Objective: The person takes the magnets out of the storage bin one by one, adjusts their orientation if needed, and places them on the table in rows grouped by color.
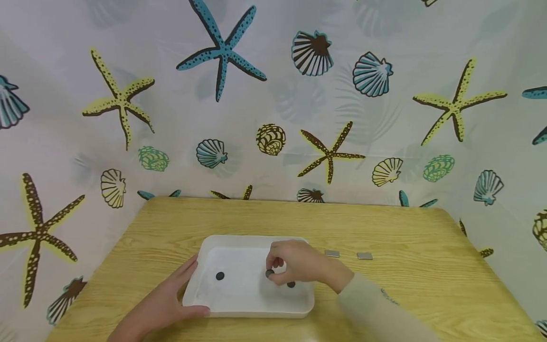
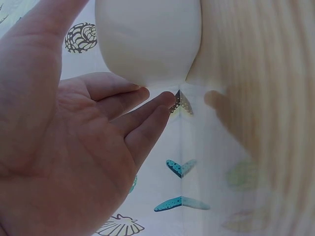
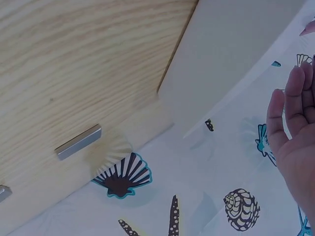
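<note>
A shallow white tray (image 1: 243, 254) with rounded corners lies on the table. My left hand (image 1: 168, 299) holds its near left corner, thumb on the front rim and fingers along the left side; the left wrist view shows those fingers fairly straight beside the tray wall (image 2: 150, 39). Over the tray's right half, my right hand (image 1: 299, 261) pinches a small black disc (image 1: 269, 273) between thumb and fingers. Two similar black discs rest on the tray floor, a left disc (image 1: 220, 276) and a right disc (image 1: 291, 284) just below the right hand. The right wrist view hides the pinched disc.
Two small silver rectangular bars, a nearer bar (image 1: 332, 253) and a farther one (image 1: 365, 255), lie on the wooden table (image 1: 397, 232) right of the tray. A curtain (image 1: 256, 109) printed with shells and starfish surrounds the table's back and sides.
</note>
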Motion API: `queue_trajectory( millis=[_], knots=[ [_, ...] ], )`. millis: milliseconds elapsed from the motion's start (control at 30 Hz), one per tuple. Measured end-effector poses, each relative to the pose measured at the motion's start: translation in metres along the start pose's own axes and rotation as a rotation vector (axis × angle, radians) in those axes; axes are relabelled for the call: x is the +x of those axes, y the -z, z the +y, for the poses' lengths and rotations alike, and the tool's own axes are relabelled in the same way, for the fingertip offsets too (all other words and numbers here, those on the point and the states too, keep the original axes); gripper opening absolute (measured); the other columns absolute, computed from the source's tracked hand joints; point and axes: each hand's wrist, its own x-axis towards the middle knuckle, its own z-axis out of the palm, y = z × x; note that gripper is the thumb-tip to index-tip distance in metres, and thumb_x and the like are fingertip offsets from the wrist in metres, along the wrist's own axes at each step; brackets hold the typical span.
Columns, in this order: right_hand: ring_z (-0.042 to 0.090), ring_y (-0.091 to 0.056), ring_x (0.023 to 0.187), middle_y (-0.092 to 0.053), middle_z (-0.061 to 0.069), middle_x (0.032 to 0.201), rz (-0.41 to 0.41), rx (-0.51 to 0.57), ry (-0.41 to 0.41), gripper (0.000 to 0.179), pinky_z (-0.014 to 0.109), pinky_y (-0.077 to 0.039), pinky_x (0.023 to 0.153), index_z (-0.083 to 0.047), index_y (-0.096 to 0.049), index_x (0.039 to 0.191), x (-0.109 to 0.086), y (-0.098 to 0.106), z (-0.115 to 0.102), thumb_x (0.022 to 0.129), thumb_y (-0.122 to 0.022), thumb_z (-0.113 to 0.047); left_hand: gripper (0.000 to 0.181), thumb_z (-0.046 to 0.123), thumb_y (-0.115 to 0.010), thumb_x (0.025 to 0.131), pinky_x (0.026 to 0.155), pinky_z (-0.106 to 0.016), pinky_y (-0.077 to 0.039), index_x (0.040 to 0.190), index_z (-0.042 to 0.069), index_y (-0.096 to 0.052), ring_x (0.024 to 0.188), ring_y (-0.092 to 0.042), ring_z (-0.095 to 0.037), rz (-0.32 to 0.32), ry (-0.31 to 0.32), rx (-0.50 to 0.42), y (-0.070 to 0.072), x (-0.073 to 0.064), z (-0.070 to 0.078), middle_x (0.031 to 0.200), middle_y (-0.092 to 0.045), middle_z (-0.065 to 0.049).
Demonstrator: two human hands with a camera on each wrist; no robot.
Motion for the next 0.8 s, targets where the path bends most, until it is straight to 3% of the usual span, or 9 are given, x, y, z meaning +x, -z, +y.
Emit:
queue_trajectory(
  millis=[300, 800],
  knots=[
    [0.008, -0.06, 0.086, -0.064, -0.009, 0.09, 0.045, 0.019, -0.026, 0.007, 0.018, -0.05, 0.078, -0.02, -0.073, 0.094, -0.019, 0.012, 0.014, 0.091, -0.076, -0.025, 0.125, 0.062, -0.085, 0.074, 0.119, -0.067, -0.032, 0.163, 0.0, -0.023, 0.156, -0.023, -0.048, -0.007, 0.016, 0.016, -0.002, 0.001, -0.003, 0.173, -0.018, -0.018],
    [0.021, -0.064, 0.088, -0.067, -0.002, 0.092, 0.105, 0.053, -0.104, 0.007, 0.02, -0.051, 0.076, -0.02, -0.071, 0.091, -0.053, 0.024, 0.033, 0.09, -0.077, -0.024, 0.125, 0.062, -0.085, 0.074, 0.118, -0.067, -0.033, 0.163, 0.001, -0.022, 0.156, -0.023, -0.049, -0.011, 0.011, 0.019, -0.003, 0.003, -0.004, 0.173, -0.018, -0.018]
  ],
)
